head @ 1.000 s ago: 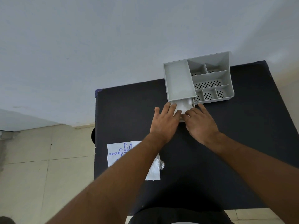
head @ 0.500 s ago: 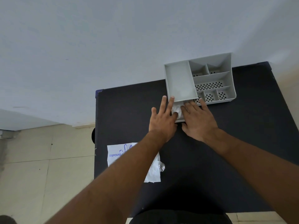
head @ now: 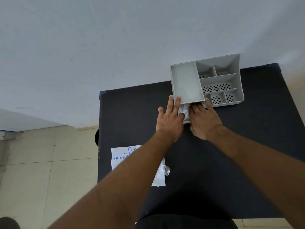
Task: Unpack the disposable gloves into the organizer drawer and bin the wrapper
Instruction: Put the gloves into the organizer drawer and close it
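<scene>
A grey plastic organizer [head: 186,83] with several compartments stands at the far edge of the black table [head: 247,146]. Its small drawer [head: 185,121] is pulled out toward me at the front left, with whitish disposable gloves [head: 185,111] in it. My left hand [head: 170,121] lies flat with spread fingers against the drawer's left side, fingertips touching the organizer's front. My right hand [head: 203,119] presses its fingers down on the gloves from the right. The white wrapper [head: 120,157] with blue print lies near the table's left edge, partly under my left forearm.
A pale wall runs behind the table. Beige floor tiles [head: 41,171] show on the left. A dark round object [head: 97,135] peeks out at the table's left side. No bin is in view.
Both hands have moved forward toward the organizer. The drawer has slid further in, so less of it sticks out. The left fingers have spread and reach the organizer's front.
</scene>
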